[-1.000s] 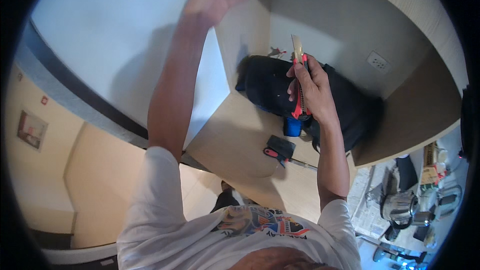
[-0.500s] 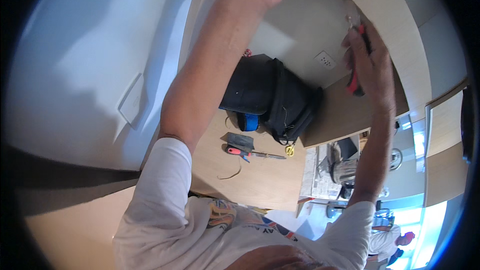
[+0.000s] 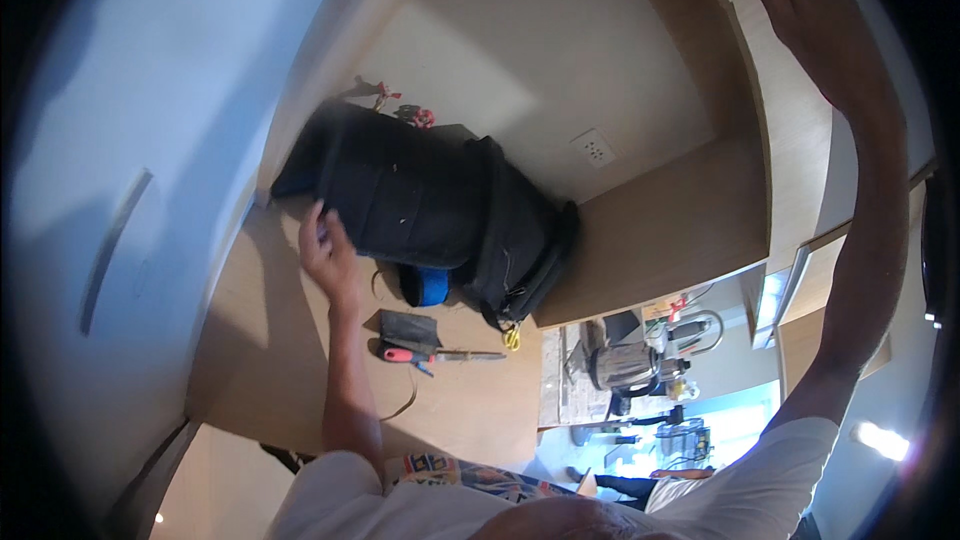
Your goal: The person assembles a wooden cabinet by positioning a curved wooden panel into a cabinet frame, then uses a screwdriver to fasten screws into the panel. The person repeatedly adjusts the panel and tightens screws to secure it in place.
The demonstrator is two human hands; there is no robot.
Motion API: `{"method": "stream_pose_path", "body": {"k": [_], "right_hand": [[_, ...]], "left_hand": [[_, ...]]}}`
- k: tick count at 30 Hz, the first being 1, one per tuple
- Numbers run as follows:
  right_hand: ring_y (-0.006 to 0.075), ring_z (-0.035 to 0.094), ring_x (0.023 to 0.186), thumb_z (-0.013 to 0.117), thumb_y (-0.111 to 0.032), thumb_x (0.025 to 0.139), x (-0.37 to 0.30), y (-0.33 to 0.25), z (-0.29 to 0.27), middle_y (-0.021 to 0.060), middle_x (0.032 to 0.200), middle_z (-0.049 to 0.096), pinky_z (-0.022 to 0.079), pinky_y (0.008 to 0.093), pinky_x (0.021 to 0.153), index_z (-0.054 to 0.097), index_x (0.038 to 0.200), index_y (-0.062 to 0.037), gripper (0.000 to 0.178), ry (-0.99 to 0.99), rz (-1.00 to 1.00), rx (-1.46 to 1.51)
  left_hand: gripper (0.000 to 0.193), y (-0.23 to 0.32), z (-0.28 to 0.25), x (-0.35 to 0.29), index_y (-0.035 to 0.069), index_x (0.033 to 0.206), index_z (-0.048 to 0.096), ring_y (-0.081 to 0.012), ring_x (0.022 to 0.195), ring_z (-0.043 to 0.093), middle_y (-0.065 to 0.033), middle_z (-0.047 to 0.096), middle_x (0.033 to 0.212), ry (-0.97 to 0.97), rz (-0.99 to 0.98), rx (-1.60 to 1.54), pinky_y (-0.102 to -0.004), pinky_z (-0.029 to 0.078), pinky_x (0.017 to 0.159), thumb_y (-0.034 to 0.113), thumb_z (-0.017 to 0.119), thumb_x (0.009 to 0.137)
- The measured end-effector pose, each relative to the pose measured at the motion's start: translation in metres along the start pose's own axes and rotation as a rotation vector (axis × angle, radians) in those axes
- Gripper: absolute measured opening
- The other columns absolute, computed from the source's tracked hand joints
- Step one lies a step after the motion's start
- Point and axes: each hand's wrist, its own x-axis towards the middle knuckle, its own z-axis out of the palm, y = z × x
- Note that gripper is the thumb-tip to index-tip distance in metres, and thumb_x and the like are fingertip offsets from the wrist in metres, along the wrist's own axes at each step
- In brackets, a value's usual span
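Observation:
My right hand (image 3: 805,5) is raised at the top right, by the upper wooden edge. It grips red-and-black-handled pliers, of which only a little shows at the frame's edge. Low on the left, my left hand (image 3: 330,255) is slightly blurred, its fingers apart and nothing seen in them. It hovers beside a large black tool bag (image 3: 400,185). On the wooden board below the bag lie a hand saw (image 3: 405,354) with a red handle and narrow blade, a dark flat piece (image 3: 408,328) and a blue-and-black roll-like thing (image 3: 430,286).
Wooden cabinet panels (image 3: 660,210) frame the space, with a wall socket (image 3: 594,147) at the back. Red valve handles (image 3: 424,118) stick out behind the bag. A white panel (image 3: 150,140) stands at left. Farther right are a metal pot-like vessel (image 3: 625,368) and another person (image 3: 640,483).
My left hand has come down from the top of the view to beside the bag. My right hand has moved up and right with the pliers. The view has shifted.

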Motion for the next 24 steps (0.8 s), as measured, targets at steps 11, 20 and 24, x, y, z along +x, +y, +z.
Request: {"method": "stream_pose_path", "body": {"k": [11, 20, 24], "right_hand": [[0.0445, 0.063, 0.078, 0.056, -0.020, 0.098, 0.019, -0.003, 0.003, 0.0247, 0.079, 0.062, 0.049, 0.0513, 0.070, 0.059, 0.099, 0.0005, 0.021, -0.062, -0.056, -0.219], [0.0442, 0.063, 0.079, 0.056, -0.020, 0.098, 0.016, -0.006, 0.018, 0.0246, 0.079, 0.063, 0.049, 0.0510, 0.070, 0.059, 0.099, 0.0009, 0.021, -0.047, -0.046, -0.190], [0.0441, 0.063, 0.079, 0.055, -0.019, 0.098, 0.004, -0.002, 0.009, 0.0246, 0.079, 0.063, 0.049, 0.0509, 0.071, 0.059, 0.099, 0.0010, 0.021, -0.119, -0.046, -0.237]], "left_hand": [[0.024, -0.066, -0.028, -0.023, 0.000, 0.117, 0.066, -0.0239, 0.078, 0.066, -0.0135, 0.068, 0.093, -0.121, 0.034, 0.213, -0.0356, 0.053, 0.070, 0.016, 0.063, 0.100], [0.019, -0.061, -0.041, -0.009, 0.001, 0.112, 0.068, -0.0290, 0.088, 0.071, -0.0154, 0.071, 0.100, -0.117, 0.004, 0.315, -0.0371, 0.055, 0.077, 0.015, 0.059, 0.101], [0.019, -0.054, -0.023, -0.027, 0.001, 0.112, 0.067, -0.0297, 0.088, 0.071, -0.0155, 0.072, 0.098, -0.179, 0.049, 0.301, -0.0374, 0.055, 0.076, 0.013, 0.059, 0.101]]}}
